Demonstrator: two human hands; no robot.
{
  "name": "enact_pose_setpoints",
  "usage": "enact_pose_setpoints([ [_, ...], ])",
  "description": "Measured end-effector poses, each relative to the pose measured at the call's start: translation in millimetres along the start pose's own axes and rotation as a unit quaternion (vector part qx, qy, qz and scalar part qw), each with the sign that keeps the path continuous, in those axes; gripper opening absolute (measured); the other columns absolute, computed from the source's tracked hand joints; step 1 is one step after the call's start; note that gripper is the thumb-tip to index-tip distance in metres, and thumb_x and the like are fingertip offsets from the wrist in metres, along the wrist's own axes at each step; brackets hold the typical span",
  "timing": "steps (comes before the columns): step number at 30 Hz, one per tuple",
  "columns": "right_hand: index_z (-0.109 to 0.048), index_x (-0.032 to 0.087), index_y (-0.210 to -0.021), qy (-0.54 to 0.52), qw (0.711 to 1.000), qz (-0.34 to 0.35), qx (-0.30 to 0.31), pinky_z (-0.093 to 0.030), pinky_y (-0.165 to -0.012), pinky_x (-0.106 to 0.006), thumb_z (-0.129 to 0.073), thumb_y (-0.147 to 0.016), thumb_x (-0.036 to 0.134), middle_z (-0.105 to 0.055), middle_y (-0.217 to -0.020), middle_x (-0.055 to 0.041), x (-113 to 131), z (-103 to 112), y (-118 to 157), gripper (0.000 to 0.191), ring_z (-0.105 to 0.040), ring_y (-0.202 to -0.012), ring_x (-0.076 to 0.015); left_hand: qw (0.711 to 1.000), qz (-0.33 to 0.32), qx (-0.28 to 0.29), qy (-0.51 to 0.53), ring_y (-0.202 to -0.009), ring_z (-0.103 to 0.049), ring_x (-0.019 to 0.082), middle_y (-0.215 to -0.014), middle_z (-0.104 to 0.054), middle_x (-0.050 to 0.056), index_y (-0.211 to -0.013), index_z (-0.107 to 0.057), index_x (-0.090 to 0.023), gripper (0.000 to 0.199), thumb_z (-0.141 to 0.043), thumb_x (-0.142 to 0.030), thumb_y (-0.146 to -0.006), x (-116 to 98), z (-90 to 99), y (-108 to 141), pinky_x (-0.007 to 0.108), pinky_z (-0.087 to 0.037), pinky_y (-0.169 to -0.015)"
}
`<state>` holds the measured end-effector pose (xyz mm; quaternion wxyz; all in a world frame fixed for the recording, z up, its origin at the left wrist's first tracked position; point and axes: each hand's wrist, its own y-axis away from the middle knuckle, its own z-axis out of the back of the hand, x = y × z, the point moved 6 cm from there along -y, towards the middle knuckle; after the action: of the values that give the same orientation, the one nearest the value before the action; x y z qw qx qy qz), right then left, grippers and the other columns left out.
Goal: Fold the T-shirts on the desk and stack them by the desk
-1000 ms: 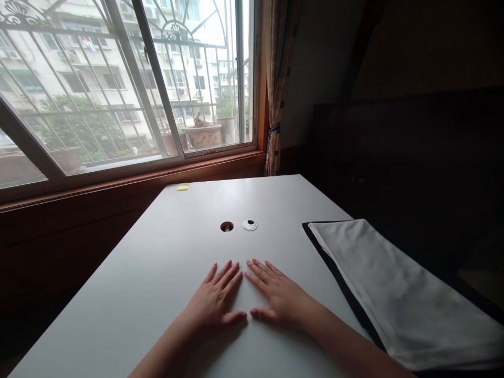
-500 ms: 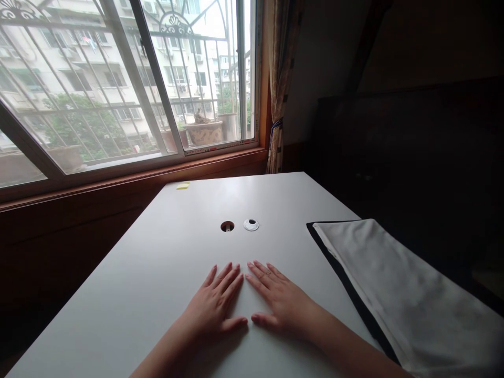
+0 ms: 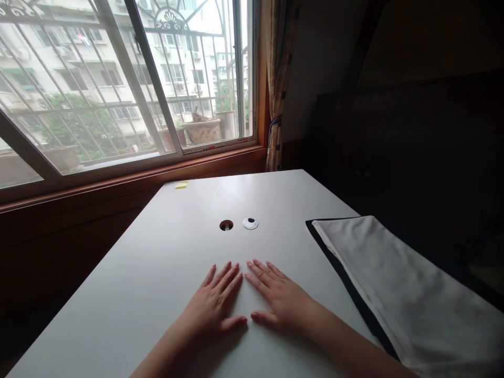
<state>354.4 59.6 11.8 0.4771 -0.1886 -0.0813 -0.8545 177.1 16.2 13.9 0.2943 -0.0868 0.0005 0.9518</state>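
Smooth white table [image 3: 129, 273] has a round hole [image 3: 226, 226]; left hand [image 3: 214, 300] and right hand [image 3: 281, 298] lie flat, spread, empty; grey cloth [image 3: 394, 278] at right.

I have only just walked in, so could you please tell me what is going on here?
A person's left hand and right hand lie spread, palms down, on a white table, close together but not touching, and neither holds anything. Beyond them, the table has a round hole, with a white disc just right of it. A black-edged grey cloth lies at the right; a yellow slip sits near the far left corner.
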Motion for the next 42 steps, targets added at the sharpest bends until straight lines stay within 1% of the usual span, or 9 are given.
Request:
enact_pose_setpoints([
  [5,-0.017,0.024,-0.163,0.0,1.0,-0.012,0.018,-0.01,-0.128,-0.052,-0.049,-0.096,0.066,-0.008,-0.17,-0.0086,0.2,0.1,-0.7,0.085,-0.01,-0.157,-0.0305,1.0,0.005,0.01,-0.002,-0.155,-0.016,0.036,-0.169,-0.014,0.008,-0.164,-0.006,-0.027,0.091,-0.044,-0.072,-0.095,0.5,-0.5,0.1,0.061,-0.013,-0.126],
  [11,-0.02,0.024,-0.163,0.001,1.0,-0.007,0.006,-0.01,-0.128,-0.052,-0.05,-0.096,0.066,-0.01,-0.17,-0.0089,-0.4,0.2,-0.8,0.085,-0.011,-0.157,-0.0309,1.0,0.003,0.01,0.001,-0.156,-0.016,0.036,-0.169,-0.014,0.007,-0.164,-0.004,-0.028,0.09,-0.044,-0.072,-0.096,0.9,-0.3,-0.5,0.061,-0.014,-0.126],
  [15,-0.018,0.025,-0.163,0.0,1.0,-0.007,0.005,-0.01,-0.128,-0.052,-0.049,-0.096,0.067,-0.009,-0.17,-0.0082,-1.8,-1.2,-0.7,0.085,-0.011,-0.157,-0.0309,1.0,0.003,0.011,0.004,-0.156,-0.015,0.036,-0.169,-0.012,0.007,-0.164,-0.004,-0.027,0.091,-0.043,-0.072,-0.095,1.1,-0.9,-0.6,0.062,-0.014,-0.125],
  [25,-0.017,0.024,-0.164,0.002,1.0,-0.012,0.017,-0.008,-0.128,-0.051,-0.045,-0.097,0.068,-0.007,-0.17,-0.0074,-1.4,-1.2,-0.6,0.085,-0.008,-0.157,-0.0295,1.0,0.006,0.017,0.001,-0.156,-0.014,0.035,-0.169,-0.012,0.006,-0.164,-0.004,-0.028,0.09,-0.041,-0.073,-0.096,1.6,-1.5,-0.5,0.061,-0.012,-0.126],
  [31,-0.018,0.024,-0.163,-0.002,1.0,-0.018,0.023,-0.008,-0.129,-0.051,-0.047,-0.097,0.067,-0.007,-0.17,-0.0074,0.7,0.9,-1.3,0.085,-0.008,-0.157,-0.0299,1.0,0.008,0.021,0.004,-0.156,-0.012,0.035,-0.169,-0.01,0.007,-0.164,-0.006,-0.027,0.09,-0.041,-0.073,-0.096,1.1,-1.0,-0.3,0.061,-0.011,-0.126],
  [42,-0.016,0.026,-0.164,0.002,1.0,-0.017,0.017,-0.006,-0.129,-0.049,-0.048,-0.097,0.065,-0.007,-0.17,-0.0061,-1.9,-2.1,-0.3,0.083,-0.008,-0.157,-0.0289,1.0,0.014,0.023,-0.009,-0.157,-0.011,0.034,-0.169,-0.008,0.006,-0.164,-0.005,-0.026,0.089,-0.038,-0.073,-0.097,1.3,-3.7,-0.3,0.06,-0.011,-0.126],
])
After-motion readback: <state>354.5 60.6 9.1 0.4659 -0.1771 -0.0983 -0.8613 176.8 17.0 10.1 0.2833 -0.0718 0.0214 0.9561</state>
